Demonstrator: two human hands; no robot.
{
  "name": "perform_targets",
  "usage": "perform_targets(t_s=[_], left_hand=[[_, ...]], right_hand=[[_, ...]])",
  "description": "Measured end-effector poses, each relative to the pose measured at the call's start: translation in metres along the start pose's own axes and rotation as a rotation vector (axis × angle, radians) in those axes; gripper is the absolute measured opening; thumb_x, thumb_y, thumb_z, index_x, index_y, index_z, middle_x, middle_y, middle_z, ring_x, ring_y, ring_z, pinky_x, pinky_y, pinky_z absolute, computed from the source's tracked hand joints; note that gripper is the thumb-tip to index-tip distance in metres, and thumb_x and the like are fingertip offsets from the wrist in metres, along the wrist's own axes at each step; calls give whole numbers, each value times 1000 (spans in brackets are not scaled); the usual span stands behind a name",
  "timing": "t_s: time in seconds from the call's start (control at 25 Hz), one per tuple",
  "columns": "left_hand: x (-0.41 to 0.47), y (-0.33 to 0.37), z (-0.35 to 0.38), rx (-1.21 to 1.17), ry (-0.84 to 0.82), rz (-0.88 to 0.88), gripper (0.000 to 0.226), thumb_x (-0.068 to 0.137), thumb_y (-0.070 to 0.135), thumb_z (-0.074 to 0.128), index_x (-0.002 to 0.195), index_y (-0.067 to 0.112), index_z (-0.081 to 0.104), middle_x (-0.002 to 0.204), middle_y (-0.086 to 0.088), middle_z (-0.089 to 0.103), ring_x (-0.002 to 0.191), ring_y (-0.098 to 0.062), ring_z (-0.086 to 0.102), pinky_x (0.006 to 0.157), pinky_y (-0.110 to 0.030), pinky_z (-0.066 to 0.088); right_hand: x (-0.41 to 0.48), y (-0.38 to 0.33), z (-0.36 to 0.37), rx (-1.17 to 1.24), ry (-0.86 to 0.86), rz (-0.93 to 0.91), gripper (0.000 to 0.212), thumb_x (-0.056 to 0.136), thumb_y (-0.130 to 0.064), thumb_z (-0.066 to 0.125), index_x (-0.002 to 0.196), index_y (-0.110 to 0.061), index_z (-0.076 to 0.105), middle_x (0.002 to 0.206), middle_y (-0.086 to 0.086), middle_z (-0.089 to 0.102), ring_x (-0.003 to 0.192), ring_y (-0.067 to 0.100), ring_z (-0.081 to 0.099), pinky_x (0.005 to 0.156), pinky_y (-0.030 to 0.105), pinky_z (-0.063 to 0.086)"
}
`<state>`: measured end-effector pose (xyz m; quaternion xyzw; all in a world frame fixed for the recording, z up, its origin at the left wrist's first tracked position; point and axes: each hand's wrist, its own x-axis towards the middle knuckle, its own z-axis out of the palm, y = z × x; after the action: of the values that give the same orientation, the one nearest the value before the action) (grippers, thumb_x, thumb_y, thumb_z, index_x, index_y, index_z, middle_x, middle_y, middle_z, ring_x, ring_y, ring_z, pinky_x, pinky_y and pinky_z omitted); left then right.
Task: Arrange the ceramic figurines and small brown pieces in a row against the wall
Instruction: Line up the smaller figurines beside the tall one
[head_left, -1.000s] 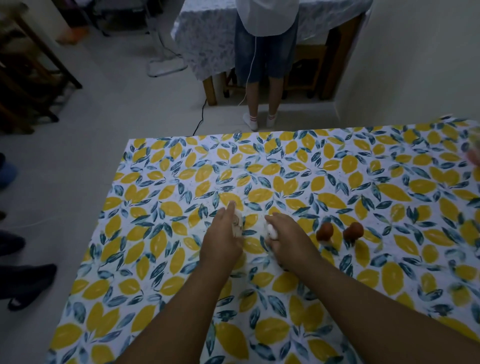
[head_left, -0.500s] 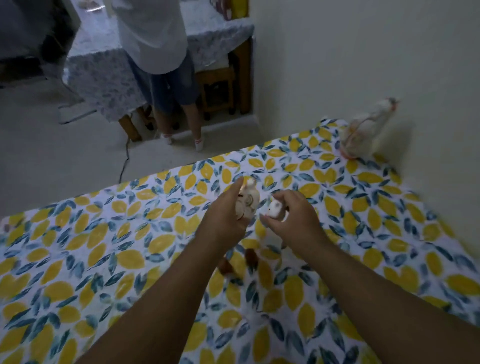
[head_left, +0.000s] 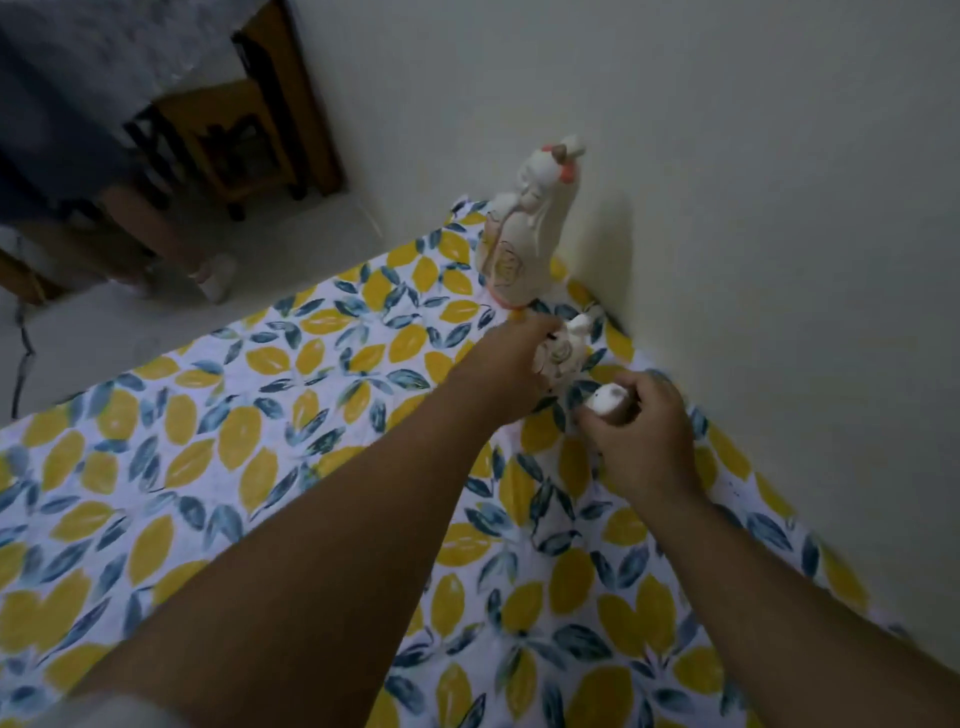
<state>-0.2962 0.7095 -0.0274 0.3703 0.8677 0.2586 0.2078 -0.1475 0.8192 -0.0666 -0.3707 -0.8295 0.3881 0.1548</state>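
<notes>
While tall figurine (head_left: 524, 228) stands at wall | left hand (head_left: 506, 369) fingers grip medium figurine (head_left: 563, 351) — right hand (head_left: 641, 431) fingers clasp small one (head_left: 605, 400)

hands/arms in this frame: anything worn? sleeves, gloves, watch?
Both hands, left hand and right hand, are bare: no gloves, rings, watch or bands visible. Forearms are uncovered to the frame's bottom edge. A blurred pale patch at bottom left may be clothing; cannot tell.

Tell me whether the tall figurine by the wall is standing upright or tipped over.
Upright. The tall white ceramic figurine with orange trim stands on its base on the lemon-print tablecloth, head uppermost, close to the wall.
</notes>
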Motion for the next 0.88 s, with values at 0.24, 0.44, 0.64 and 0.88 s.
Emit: perform_targets(t_s=[0.24,0.44,0.64,0.88], left_hand=[[29,8,9,15,2,90,56,79,8,77,129,16,53,122,-16,61,104,-35,59,79,-50,56],[25,6,12,-26,47,101,53,76,8,78,124,16,57,121,-14,63,105,-33,60,79,-45,55],[24,7,11,-26,45,77,56,76,7,76,127,17,56,120,-14,64,104,-34,61,81,-46,56],[23,10,9,-39,62,57,56,74,8,79,126,17,60,119,-12,66,103,-30,62,77,-34,54]], right_hand=[[7,17,8,55,31,-39,44,82,-22,84,119,-13,64,118,11,58,107,35,60,87,51,54],[-4,15,10,58,110,-62,43,76,-20,89,111,-9,67,105,-2,53,102,34,63,84,48,56],[-19,14,10,48,112,-61,45,74,-22,90,111,-10,67,106,1,57,104,30,62,84,44,56],[-26,9,10,114,77,28,50,75,-31,90,116,-21,62,113,-3,51,107,24,58,85,46,58]])
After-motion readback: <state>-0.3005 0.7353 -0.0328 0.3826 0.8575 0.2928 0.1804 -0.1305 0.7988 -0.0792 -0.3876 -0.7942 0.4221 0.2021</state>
